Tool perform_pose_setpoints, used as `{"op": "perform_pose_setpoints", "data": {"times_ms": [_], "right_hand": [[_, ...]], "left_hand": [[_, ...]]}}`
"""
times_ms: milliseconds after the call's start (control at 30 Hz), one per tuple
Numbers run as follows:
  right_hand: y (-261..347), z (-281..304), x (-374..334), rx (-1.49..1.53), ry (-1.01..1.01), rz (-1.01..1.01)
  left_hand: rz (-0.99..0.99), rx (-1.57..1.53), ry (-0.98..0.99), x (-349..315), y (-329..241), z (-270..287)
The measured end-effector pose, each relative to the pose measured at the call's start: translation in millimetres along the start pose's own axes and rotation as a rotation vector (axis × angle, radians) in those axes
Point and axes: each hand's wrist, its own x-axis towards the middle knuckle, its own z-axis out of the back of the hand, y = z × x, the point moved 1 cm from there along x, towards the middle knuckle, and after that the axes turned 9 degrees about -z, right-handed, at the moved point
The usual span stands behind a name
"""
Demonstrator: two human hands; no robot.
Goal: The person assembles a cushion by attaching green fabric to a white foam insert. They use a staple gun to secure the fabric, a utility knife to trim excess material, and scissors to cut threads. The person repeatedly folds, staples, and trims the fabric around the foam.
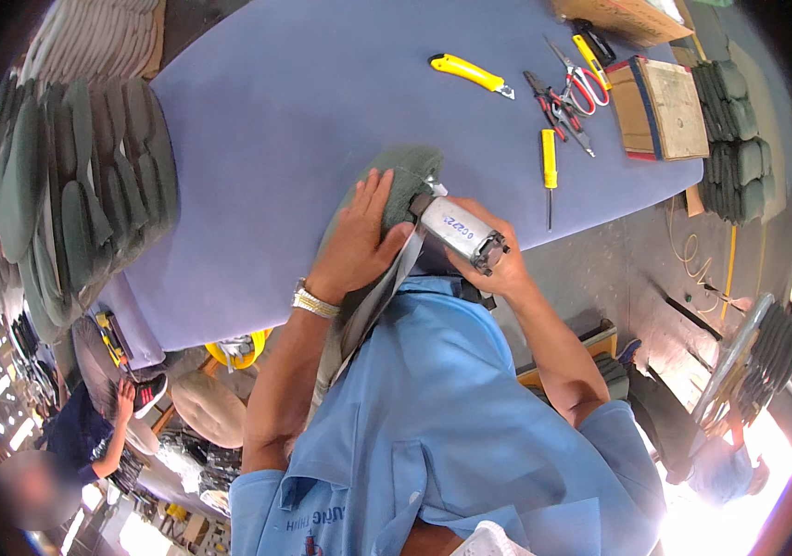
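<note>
Over my remote feed I find the left hand point(349, 246) the nearer one, laid flat on the green cushion point(411, 176), fingers straight and thumb spread, gripping nothing. The cushion lies just in front of the wearer's body, its long axis slanting from near left to far right; a grey fabric strip point(370, 320) runs from its near right side toward the blue shirt point(451, 371). The relation I judge decisive is at the cushion's right edge: the silver-bodied tool point(457, 228) sits crosswise there, its nose toward that edge, and I can't tell whether it touches or stops just short. The right hand point(510, 269), to the right of the cushion, is wrapped around this tool, some fingers hidden from me.

The blue-grey tabletop point(266, 139) spreads under and beyond the cushion. Well to the cushion's left I see a stack of green pads point(90, 185) by the table's end. Beyond the cushion, to its right, lies a yellow cutter point(468, 70); farther right come red-handled pliers point(541, 94), a yellow-handled screwdriver point(549, 159), scissors point(589, 90) and a box point(678, 109).

In the room, I make out a co-worker point(71, 426) to the cushion's near left; far to its right, grey floor point(600, 269), another person point(725, 471) washed by glare, and a second pile of pads point(734, 139).
</note>
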Motion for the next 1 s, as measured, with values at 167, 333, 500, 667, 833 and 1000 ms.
{"op": "perform_pose_setpoints", "data": {"times_ms": [167, 333, 500, 667, 833, 1000], "right_hand": [[8, -3, -4, -0.064, -0.018, -0.092], [8, 0, -6, -0.002, 0.015, -0.102], [3, 1, -5, 0.008, 0.059, -0.069], [17, 11, 9, 0.013, 0.181, -0.144], [19, 3, 4, -0.001, 0.117, -0.167], [14, -2, -6, -0.004, 0.063, -0.090]], "left_hand": [[0.081, 0.244, -0.060, -2, -26, -8], [0.149, 0.291, -0.064, -1, -29, -8], [0.166, 0.291, -0.032, 1, -30, -6], [0.116, 0.309, -0.096, 1, -28, -16], [0.124, 0.327, -0.096, 3, -28, -15], [0.136, 0.345, -0.071, 1, -29, -13]]}}
